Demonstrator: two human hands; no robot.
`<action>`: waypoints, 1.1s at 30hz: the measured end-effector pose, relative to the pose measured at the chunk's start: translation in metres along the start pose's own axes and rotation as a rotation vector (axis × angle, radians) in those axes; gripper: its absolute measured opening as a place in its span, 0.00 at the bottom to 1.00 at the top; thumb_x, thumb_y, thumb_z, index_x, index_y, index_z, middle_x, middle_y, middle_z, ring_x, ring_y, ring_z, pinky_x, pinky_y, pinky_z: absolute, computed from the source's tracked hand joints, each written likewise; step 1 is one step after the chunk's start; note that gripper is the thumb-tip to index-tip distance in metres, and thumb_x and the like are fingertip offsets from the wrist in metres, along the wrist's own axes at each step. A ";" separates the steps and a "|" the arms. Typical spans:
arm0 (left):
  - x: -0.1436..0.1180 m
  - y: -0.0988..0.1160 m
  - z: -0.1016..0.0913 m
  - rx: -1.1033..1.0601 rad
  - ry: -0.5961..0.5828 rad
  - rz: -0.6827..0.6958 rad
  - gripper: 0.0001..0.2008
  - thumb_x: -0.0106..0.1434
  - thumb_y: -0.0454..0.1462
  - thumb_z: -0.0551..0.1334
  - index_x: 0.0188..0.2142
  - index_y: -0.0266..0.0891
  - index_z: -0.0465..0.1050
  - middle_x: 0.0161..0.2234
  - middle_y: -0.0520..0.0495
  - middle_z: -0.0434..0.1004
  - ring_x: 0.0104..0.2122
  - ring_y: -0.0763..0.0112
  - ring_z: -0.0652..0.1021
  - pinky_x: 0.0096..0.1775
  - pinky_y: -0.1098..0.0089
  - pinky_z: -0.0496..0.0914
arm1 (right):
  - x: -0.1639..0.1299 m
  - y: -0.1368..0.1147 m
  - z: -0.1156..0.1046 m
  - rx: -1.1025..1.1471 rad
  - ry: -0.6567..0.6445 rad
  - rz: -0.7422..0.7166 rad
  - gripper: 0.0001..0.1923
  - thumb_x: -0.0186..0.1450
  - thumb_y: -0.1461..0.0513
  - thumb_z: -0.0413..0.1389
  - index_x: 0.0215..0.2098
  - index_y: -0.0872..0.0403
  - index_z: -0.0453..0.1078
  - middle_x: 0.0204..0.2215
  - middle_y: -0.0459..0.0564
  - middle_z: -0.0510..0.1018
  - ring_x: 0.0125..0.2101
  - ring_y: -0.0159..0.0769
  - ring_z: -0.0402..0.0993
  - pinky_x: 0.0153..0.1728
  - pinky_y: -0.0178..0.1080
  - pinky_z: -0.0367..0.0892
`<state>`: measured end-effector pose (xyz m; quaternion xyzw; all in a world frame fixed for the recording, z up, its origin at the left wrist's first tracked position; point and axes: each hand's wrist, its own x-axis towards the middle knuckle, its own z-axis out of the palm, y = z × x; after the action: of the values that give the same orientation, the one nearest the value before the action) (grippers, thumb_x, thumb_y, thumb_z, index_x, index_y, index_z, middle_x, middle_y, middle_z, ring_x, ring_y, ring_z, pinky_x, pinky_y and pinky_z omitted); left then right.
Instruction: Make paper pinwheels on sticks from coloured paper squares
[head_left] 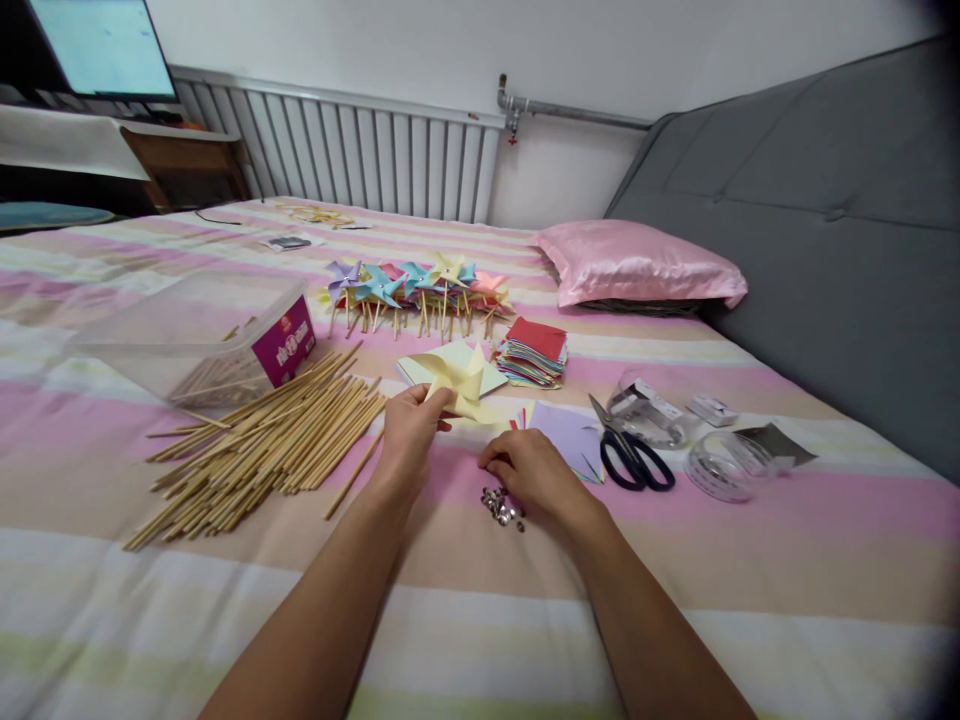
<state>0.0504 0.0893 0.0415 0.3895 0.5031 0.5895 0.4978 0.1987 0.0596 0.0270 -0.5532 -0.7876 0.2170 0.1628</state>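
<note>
Between the thumb and fingers of my left hand [409,428] is a pale yellow paper pinwheel [466,382], its blades folded in. My right hand [538,468] hovers just above a small pile of shiny metal thumbtacks [498,506], fingertips pinched together; whether a tack is between them is too small to tell. Pale paper squares [491,375] lie under and behind the pinwheel. To the left of my left hand, wooden sticks [281,450] lie in a loose heap. Purple paper [562,432] and dark-handled scissors [630,455] rest right of my right hand.
Finished pinwheels on sticks [412,285] lie in a row farther back. A stack of coloured paper squares [534,350] sits nearby. A clear plastic box [165,350] stands left, clear round containers [726,465] right. Behind are a pink pillow [641,262] and a grey headboard [810,190].
</note>
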 end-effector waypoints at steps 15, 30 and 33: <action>0.000 -0.001 0.001 0.009 0.004 -0.009 0.05 0.45 0.36 0.61 0.22 0.34 0.72 0.21 0.51 0.74 0.21 0.75 0.72 0.24 0.75 0.61 | 0.003 0.003 0.006 -0.021 0.093 0.032 0.16 0.59 0.71 0.48 0.35 0.54 0.76 0.34 0.50 0.79 0.36 0.34 0.73 0.39 0.32 0.61; 0.001 -0.003 -0.001 -0.005 -0.017 0.004 0.05 0.46 0.35 0.61 0.22 0.34 0.72 0.20 0.51 0.73 0.22 0.74 0.72 0.25 0.75 0.61 | 0.000 -0.001 0.002 0.028 0.061 0.108 0.11 0.59 0.67 0.52 0.33 0.54 0.76 0.30 0.50 0.80 0.32 0.35 0.74 0.33 0.33 0.61; 0.001 -0.002 -0.001 -0.001 -0.012 0.007 0.05 0.46 0.35 0.61 0.21 0.34 0.71 0.20 0.51 0.72 0.21 0.74 0.72 0.25 0.75 0.61 | 0.000 -0.002 0.005 0.009 0.040 0.142 0.10 0.57 0.68 0.53 0.33 0.53 0.76 0.28 0.50 0.80 0.31 0.35 0.74 0.31 0.33 0.60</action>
<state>0.0498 0.0899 0.0391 0.3945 0.4985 0.5891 0.4988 0.1949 0.0587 0.0236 -0.6112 -0.7420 0.2203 0.1654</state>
